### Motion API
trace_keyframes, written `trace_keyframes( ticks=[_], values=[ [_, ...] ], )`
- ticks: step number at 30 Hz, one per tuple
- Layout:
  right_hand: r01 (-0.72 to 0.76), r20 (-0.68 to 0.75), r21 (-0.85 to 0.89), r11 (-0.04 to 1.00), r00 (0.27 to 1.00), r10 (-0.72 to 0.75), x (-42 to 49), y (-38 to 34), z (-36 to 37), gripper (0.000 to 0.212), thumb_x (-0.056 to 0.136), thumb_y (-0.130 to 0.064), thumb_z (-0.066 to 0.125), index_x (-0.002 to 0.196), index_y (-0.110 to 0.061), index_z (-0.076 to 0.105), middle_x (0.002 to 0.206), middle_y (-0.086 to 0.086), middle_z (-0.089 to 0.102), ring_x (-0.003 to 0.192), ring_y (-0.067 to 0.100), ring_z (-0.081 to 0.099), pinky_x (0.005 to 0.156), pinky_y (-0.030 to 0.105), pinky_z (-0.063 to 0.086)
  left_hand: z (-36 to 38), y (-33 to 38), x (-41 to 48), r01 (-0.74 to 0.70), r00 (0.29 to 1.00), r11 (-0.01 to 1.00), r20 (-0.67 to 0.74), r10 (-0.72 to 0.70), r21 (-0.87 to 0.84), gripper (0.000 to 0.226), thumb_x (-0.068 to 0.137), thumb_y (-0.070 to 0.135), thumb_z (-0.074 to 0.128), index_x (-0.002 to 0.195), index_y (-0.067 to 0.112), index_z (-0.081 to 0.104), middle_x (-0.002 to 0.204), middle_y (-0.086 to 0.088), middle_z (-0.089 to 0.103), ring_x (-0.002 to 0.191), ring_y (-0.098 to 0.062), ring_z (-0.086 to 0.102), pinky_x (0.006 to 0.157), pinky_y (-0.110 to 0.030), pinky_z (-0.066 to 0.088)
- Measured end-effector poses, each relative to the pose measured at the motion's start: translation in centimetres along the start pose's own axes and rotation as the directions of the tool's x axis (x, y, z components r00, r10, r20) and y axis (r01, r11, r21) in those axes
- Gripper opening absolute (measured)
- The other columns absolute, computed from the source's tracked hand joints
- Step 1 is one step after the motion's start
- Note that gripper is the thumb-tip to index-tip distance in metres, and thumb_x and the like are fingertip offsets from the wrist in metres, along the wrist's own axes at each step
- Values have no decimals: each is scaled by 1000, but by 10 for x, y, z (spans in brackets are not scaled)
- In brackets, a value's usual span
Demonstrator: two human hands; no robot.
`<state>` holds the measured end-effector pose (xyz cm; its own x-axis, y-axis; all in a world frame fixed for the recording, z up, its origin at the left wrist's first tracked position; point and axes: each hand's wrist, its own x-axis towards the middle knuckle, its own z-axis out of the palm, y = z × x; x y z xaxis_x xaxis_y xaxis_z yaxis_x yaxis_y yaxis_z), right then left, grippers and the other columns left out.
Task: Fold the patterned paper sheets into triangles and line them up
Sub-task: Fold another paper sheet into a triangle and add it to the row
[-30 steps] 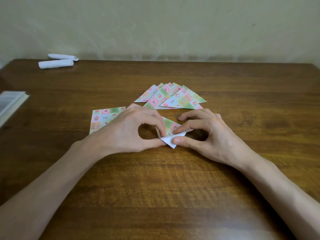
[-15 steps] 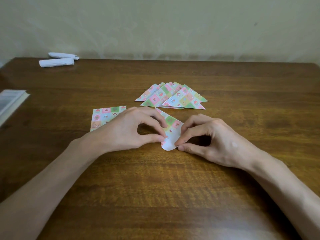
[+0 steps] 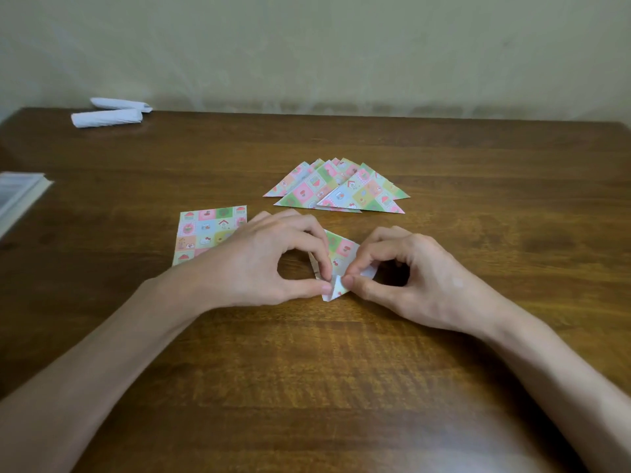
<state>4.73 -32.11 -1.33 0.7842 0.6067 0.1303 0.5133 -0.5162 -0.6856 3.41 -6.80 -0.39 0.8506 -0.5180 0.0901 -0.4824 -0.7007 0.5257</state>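
The patterned sheet (image 3: pixel 341 249) lies half folded, its white underside showing at the near corner. Left grip (image 3: pixel 266 264) and right grip (image 3: pixel 420 281) each pinch that corner, thumb against forefinger.

Near the middle of the surface (image 3: pixel 341 387) lies the half-folded sheet (image 3: pixel 341 249), pinched at its near corner between the left hand (image 3: pixel 269 264) on its left and the right hand (image 3: pixel 420 281) on its right, their fingertips almost meeting. Behind it, a little to the right, the folded triangles (image 3: pixel 338 189) overlap one another in a fanned row. Left of the hands lies the pile of flat sheets (image 3: pixel 205 230), its right near part hidden under the left hand. At the far left corner two paper rolls (image 3: pixel 106 117) lie side by side, one behind the other, while a book (image 3: pixel 17 196) sits at the left edge, nearer than the rolls. A wall (image 3: pixel 341 46) stands behind the surface.
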Motion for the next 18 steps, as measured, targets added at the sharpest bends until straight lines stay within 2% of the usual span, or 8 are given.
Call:
trace_keyframes(
  ticks=[4,7,10,14,18],
  values=[
    [-37,-37,-17,999,999,37,0,-2,3,7,86,-40,78,82,-38,73,90,-14,66,97,10,61,83,26,47,-2,-1,-3,-39,999,999,18,39,33,4,90,52,71,93,49,71,118,24,59,125,-5,52,105,-41,36],
    [-53,-65,-38,998,997,51,0,-3,5,9,85,-40,77,78,-39,71,90,-14,66,97,7,60,81,20,44,6,-4,-12,-41,998,999,-53,43,28,7,93,51,69,99,48,73,121,26,60,126,-4,53,104,-38,36],
    [-63,-99,-62,996,993,57,0,-4,5,7,86,-42,75,81,-37,72,92,-15,66,100,6,58,85,19,42,11,-4,-21,-38,994,997,-97,45,70,18,94,50,60,105,49,74,124,26,60,127,-3,51,103,-34,33],
    [-89,-117,-74,993,990,80,1,-2,2,4,86,-44,76,85,-40,74,98,-19,66,109,4,56,93,16,40,7,-3,-28,-72,994,981,-69,85,178,29,98,53,52,117,50,72,131,27,58,129,1,49,105,-36,34],
    [-89,-93,-75,993,992,82,2,0,2,5,85,-43,79,87,-43,75,102,-21,64,112,3,54,94,11,36,5,-4,-33,-92,993,974,-56,106,207,32,100,53,50,127,50,68,136,26,56,132,1,47,107,-38,35]
  ],
)
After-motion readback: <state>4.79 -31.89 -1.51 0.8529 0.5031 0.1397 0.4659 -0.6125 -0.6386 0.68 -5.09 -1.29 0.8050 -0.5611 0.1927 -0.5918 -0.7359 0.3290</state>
